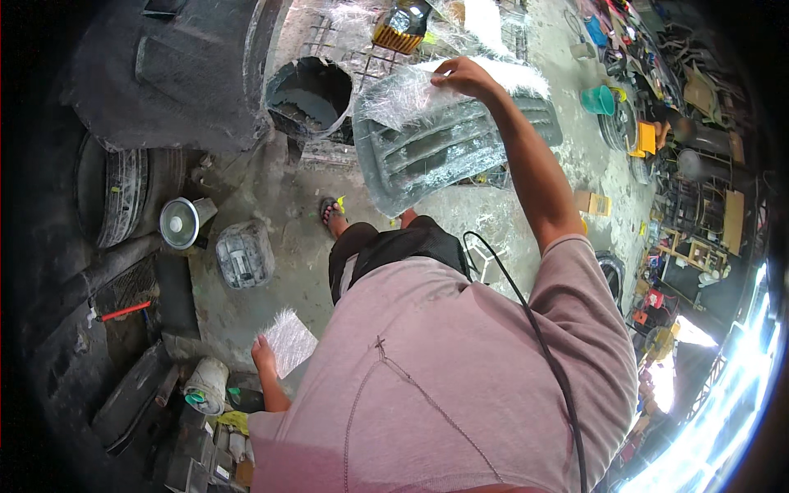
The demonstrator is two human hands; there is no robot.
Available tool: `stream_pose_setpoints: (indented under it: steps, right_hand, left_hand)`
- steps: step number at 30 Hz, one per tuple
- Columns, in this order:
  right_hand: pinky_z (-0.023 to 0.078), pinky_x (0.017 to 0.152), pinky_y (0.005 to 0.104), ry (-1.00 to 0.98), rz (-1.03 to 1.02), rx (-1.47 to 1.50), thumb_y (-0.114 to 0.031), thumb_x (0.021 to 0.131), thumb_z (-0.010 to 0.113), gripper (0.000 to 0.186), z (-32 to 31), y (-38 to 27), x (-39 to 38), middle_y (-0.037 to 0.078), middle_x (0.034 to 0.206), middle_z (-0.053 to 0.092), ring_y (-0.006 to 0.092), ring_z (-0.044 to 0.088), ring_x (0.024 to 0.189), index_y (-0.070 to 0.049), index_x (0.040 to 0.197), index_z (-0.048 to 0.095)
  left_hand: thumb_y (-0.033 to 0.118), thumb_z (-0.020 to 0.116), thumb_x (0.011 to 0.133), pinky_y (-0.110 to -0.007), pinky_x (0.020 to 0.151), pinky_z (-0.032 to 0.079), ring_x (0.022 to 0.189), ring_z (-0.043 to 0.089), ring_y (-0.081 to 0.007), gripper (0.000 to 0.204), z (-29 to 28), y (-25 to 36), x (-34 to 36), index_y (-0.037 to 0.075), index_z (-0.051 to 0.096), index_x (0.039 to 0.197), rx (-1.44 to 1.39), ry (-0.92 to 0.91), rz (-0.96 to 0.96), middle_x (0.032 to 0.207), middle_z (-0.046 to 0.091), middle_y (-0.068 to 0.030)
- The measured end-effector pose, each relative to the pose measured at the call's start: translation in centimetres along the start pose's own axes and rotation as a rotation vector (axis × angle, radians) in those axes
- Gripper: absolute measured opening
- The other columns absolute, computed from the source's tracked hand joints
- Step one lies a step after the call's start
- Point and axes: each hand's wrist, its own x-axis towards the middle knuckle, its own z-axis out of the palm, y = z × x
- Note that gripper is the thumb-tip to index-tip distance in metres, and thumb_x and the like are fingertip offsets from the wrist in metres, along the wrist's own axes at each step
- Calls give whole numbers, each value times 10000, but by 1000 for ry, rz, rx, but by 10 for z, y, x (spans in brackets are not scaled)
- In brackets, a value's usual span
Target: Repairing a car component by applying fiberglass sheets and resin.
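Observation:
My right hand (456, 76) reaches up to a ribbed grey moulded panel (448, 160), its fingers closed on white fibreglass matting (394, 100) that lies along the panel's upper part. The panel rests on a metal grid stand, mostly hidden beneath it. My left hand (265, 358) is low at my left side, closed on a squarish piece of white fibreglass mat (288, 337). A cylindrical opening with a rough rim (329, 123) sits just left of the panel.
A dark moulded part (189, 74) fills the upper left. A metal container (181, 222), grey block (244, 255) and bucket (205, 386) stand at left. At right are a teal bucket (596, 100), a cardboard box (592, 203), a person (666, 123) and cluttered racks.

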Motion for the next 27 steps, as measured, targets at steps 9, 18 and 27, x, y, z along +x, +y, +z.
stream_pose_setpoints:
  steps: [9,18,27]
  right_hand:
    - [454,699,239,-125,-263,777,-141,955,637,116,-45,-60,-41,12,945,649,93,592,831,-40,1010,650]
    - [392,989,308,113,-845,517,190,620,365,454,-41,-120,-104,121,1264,630,157,568,1089,-59,881,640]
    - [323,1099,373,103,-1119,701,188,580,344,512,-7,-184,-116,94,1149,675,245,538,1244,-29,896,683]
  left_hand:
    - [350,490,1023,-406,941,440,1026,617,-345,483,-4,18,-3,-100,604,1155,105,-90,-124,1119,654,-260]
    - [75,456,972,-319,1023,402,1132,596,-229,284,-71,266,8,-38,634,1161,-138,-46,541,1170,664,-138]
    - [317,613,965,-293,860,478,977,649,-171,339,-55,498,-30,-10,671,1037,-25,-318,1326,986,703,-116]
